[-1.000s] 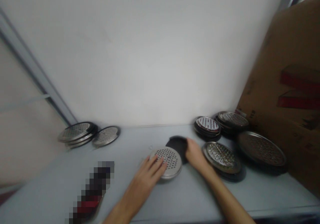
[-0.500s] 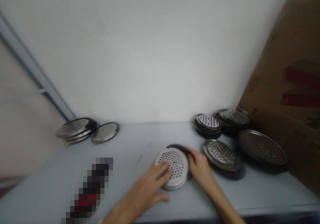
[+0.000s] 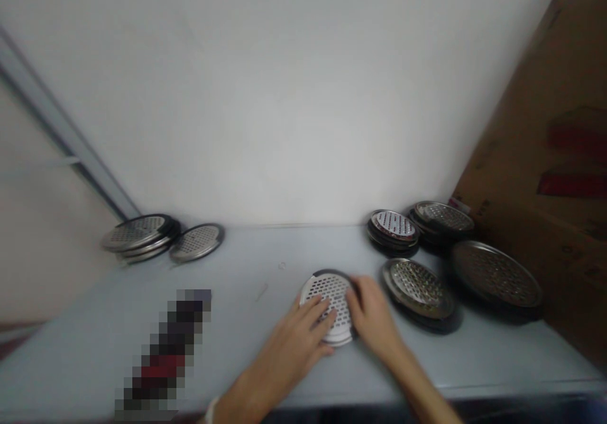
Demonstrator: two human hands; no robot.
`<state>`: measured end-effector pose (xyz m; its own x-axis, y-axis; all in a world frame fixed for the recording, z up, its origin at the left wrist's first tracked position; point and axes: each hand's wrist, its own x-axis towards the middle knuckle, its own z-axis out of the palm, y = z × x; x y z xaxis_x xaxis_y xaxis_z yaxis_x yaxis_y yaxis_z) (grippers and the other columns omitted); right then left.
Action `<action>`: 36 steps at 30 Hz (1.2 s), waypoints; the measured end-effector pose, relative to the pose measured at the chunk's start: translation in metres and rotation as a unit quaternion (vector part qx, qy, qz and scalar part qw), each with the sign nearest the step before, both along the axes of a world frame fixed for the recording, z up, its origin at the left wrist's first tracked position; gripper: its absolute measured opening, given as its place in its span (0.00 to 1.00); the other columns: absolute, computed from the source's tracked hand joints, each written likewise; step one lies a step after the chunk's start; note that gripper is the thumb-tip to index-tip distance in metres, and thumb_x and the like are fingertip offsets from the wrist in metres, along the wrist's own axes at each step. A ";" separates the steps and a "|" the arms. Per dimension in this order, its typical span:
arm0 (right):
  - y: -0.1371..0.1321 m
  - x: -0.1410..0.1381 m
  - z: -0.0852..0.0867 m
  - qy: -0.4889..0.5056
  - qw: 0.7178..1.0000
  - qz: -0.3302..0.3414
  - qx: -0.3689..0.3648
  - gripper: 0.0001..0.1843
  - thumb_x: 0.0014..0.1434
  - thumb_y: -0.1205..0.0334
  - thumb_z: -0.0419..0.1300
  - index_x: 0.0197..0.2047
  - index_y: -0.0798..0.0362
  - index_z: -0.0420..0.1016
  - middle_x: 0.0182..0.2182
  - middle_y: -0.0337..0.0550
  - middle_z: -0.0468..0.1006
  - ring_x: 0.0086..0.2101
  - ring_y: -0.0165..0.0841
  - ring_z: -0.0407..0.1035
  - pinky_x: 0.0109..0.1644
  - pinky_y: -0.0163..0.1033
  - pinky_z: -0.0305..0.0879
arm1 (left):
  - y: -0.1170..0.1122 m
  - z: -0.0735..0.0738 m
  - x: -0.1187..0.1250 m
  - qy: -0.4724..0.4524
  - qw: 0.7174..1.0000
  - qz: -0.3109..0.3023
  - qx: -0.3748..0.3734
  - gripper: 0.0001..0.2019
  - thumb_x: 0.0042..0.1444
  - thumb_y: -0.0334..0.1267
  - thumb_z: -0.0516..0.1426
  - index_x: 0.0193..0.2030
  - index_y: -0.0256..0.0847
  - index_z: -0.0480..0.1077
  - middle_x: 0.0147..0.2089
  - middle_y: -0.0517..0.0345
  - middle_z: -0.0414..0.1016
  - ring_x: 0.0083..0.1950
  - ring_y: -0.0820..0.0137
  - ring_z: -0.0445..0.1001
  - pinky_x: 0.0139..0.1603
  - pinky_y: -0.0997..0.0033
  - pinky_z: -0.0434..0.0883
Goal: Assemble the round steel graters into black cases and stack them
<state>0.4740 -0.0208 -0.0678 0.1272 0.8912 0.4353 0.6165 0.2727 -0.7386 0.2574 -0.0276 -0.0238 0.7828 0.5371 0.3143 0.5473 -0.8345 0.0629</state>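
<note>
A round perforated metal plate [image 3: 327, 285] with a black edge piece along its upper right rim lies near the front middle of the table. My left hand [image 3: 303, 335] lies over its left side, fingers across the holes and thumb at the near edge. On the right, my right hand [image 3: 372, 310] grips the black edge piece, thumb over the top of the plate. The undersides of the plate and of the right fingers are hidden.
Similar plates are stacked at the back left [image 3: 142, 234], with a single plate [image 3: 199, 241] beside them. Several more piles [image 3: 417, 285] stand to the right, near a brown cardboard box [image 3: 535, 177]. A pixelated patch [image 3: 164, 348] covers something at front left. The wall [image 3: 294, 127] borders the table's [image 3: 265, 253] back.
The black edge piece now sits closer against the plate's rim. My right hand has shifted left, its thumb now over the plate. My left hand has moved slightly right.
</note>
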 end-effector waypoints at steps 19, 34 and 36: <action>-0.024 -0.022 0.027 0.085 0.989 0.111 -0.040 0.32 0.63 0.55 0.62 0.68 0.48 0.63 0.65 0.51 0.64 0.65 0.42 0.61 0.71 0.49 0.56 | -0.011 0.008 -0.013 -0.333 0.844 0.204 -0.367 0.24 0.72 0.54 0.45 0.53 0.38 0.74 0.40 0.51 0.82 0.45 0.60 0.81 0.50 0.60 0.79; -0.010 -0.016 -0.004 -0.093 0.994 0.053 -0.014 0.23 0.66 0.54 0.62 0.61 0.51 0.70 0.56 0.53 0.76 0.57 0.49 0.70 0.62 0.57 0.67 | 0.056 0.004 -0.082 -0.045 0.924 0.352 -0.143 0.06 0.64 0.35 0.54 0.39 0.37 0.71 0.43 0.44 0.77 0.47 0.55 0.76 0.53 0.58 0.69; -0.009 -0.014 -0.003 -0.094 0.994 0.058 0.006 0.23 0.67 0.55 0.59 0.63 0.51 0.68 0.58 0.53 0.75 0.59 0.49 0.67 0.63 0.58 0.65 | 0.062 0.006 -0.086 -0.041 0.921 0.345 -0.174 0.06 0.64 0.34 0.54 0.36 0.39 0.71 0.40 0.47 0.78 0.43 0.58 0.76 0.48 0.62 0.69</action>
